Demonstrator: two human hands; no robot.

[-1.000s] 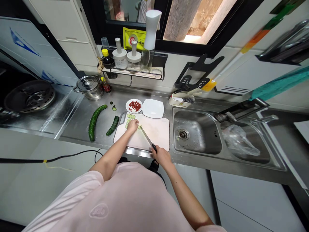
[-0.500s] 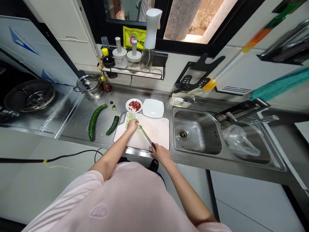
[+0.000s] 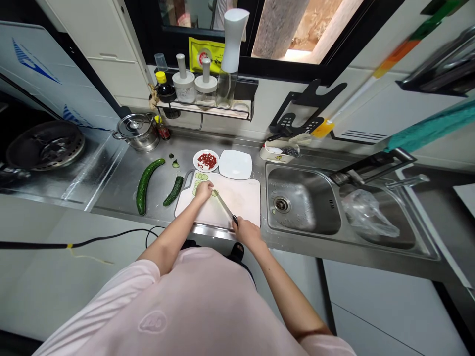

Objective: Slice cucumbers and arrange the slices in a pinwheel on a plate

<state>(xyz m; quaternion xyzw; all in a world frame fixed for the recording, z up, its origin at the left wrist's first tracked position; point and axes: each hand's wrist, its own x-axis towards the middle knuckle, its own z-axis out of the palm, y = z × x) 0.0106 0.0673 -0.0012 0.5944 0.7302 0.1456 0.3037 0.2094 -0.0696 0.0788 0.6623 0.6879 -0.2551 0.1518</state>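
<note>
My right hand (image 3: 245, 231) is wrapped round the black handle of a knife (image 3: 225, 206), whose blade slants up and left over the white cutting board (image 3: 241, 198). A thin green slice (image 3: 214, 193) lies at the blade's tip. Just left of it, my left hand (image 3: 204, 190) has its fingers pressed together above the board; what they hold, if anything, is too small to make out. Several pale cucumber slices (image 3: 201, 176) lie beyond and beside my left hand. A cut cucumber piece (image 3: 173, 191) rests left of the board, with a whole cucumber (image 3: 144, 186) farther left.
Behind the board stand a plate of chopped red pieces (image 3: 201, 167) and a white square plate (image 3: 235, 165). The sink (image 3: 304, 202) is at the right. A lidded steel pot (image 3: 138, 132) and a wok (image 3: 44, 146) are at the left.
My right hand and the knife handle have shifted very slightly upward in the view. The rest of the scene shows only a tiny camera shift.
</note>
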